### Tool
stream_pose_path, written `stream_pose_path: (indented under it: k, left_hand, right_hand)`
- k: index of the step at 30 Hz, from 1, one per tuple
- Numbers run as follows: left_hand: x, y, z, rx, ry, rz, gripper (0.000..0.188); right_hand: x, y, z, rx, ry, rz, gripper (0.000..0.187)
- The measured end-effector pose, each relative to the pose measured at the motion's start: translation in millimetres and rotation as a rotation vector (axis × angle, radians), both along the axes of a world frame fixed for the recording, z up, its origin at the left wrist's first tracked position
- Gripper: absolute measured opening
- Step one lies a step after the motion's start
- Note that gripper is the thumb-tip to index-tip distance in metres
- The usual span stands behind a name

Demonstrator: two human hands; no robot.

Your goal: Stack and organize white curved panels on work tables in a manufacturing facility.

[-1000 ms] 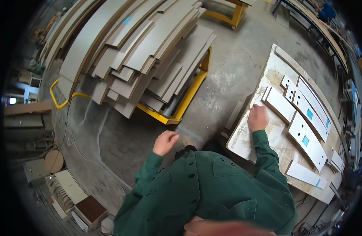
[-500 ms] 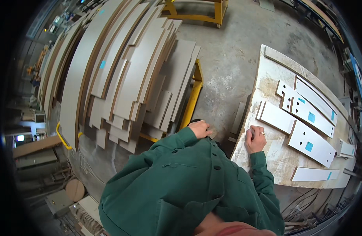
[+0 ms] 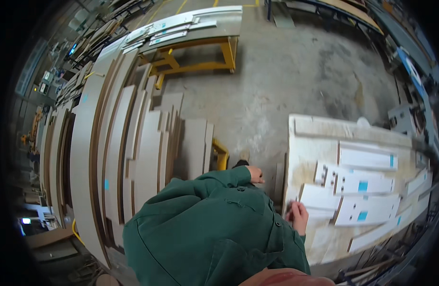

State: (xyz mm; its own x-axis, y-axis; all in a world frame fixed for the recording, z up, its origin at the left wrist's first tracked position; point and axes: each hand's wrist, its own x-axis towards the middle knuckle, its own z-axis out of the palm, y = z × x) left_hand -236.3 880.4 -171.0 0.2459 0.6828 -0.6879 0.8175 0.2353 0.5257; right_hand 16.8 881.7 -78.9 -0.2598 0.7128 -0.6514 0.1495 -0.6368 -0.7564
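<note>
My left hand (image 3: 255, 174) hangs in front of my body between the board stack and the table, its fingers curled in with nothing seen in them. My right hand (image 3: 299, 215) is at the left edge of the worn whitish table (image 3: 319, 243). Its fingers are bent together and blurred, so whatever they may hold cannot be made out. Close to it lie plain white panels (image 3: 319, 197). Beyond these are drilled white panels with blue labels, among them a near one (image 3: 369, 209) and a far one (image 3: 369, 156).
Long grey boards with brown edges (image 3: 86, 152) are stacked high on my left. A yellow frame post (image 3: 221, 153) stands at their right end. Farther off, a yellow trolley (image 3: 195, 69) carries more white panels. Concrete floor (image 3: 286, 76) runs between stack and table.
The view has swung, so the table sits lower and the far trolley shows more. My right hand has shifted toward the table's left edge; my left hand's fingers are more curled.
</note>
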Motion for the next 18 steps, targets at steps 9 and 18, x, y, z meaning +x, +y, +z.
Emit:
stream_pose_path:
  k: [9,18]
  left_hand:
    - [-226,81,13,0.216,0.043,0.610,0.044]
    - [-331,82,17,0.213,-0.063,0.860,0.047]
  right_hand:
    - [-129,130,55,0.158,-0.711,0.732,0.030]
    - [-332,281,64,0.765,-0.693,1.071,0.032]
